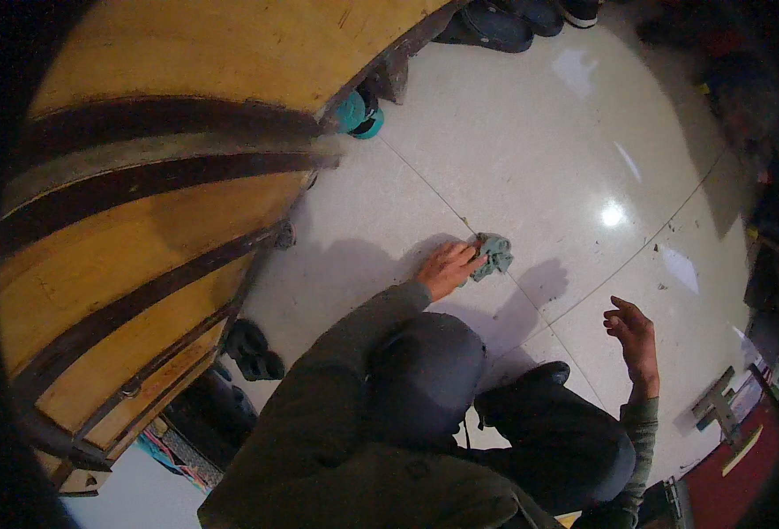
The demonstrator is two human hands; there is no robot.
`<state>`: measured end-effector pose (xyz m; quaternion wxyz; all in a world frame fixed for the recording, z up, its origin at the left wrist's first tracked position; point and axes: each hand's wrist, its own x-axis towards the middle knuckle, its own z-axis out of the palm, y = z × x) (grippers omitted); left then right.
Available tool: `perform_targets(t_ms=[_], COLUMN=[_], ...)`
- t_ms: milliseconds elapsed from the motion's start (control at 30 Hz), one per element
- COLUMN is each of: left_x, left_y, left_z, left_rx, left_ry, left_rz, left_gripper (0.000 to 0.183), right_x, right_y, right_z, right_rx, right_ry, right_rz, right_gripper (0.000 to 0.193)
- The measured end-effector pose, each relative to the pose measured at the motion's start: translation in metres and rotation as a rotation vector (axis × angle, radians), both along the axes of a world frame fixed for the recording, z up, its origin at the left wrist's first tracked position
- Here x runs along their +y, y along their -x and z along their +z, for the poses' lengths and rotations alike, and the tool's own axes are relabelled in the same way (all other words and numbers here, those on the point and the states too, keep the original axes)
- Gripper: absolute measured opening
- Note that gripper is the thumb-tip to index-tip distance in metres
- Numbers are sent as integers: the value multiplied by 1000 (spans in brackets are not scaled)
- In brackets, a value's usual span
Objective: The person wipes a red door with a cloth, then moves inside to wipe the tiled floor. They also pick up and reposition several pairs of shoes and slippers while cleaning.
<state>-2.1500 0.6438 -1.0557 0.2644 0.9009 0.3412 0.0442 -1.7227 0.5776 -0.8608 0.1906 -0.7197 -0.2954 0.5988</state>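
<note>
My left hand point(447, 267) is closed on a crumpled grey-green cloth point(495, 254), which lies against the pale tiled floor point(531, 167) beside a tile joint. My fingers bend over the cloth's near side, so part of it is hidden. Over to the right, my right hand point(633, 339) hovers above the floor with its fingers loosely bent and apart, holding nothing. Small dark crumbs point(661, 286) lie scattered on the tiles, mostly to the right of the cloth. My bent knees are just below both hands.
Yellow-brown wooden furniture with dark trim point(169, 203) fills the left side. Dark footwear point(253, 351) sits by its lower edge, more shoes point(495, 25) at the top. A teal object point(367, 122) pokes out by its corner. At lower right, a wooden piece point(720, 406) lies near a red surface point(734, 476).
</note>
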Motion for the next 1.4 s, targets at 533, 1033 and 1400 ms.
perform_targets(t_ms=[533,1033,1400], left_x=[18,208,92], left_y=[-22,-37,-97], left_z=[-24,-9,-7], left_rx=[-87,64,-327], left_ry=[395,-451,87], left_rz=[299,496,-59], left_gripper=[49,29,36], right_x=[-15,-35,-43], right_y=[-14,-33,-26], right_z=[-6,6,4], right_rx=[67,39,61], right_ry=[-15,28,-49], right_rz=[-71,-126,-117], right_gripper=[42,40,42])
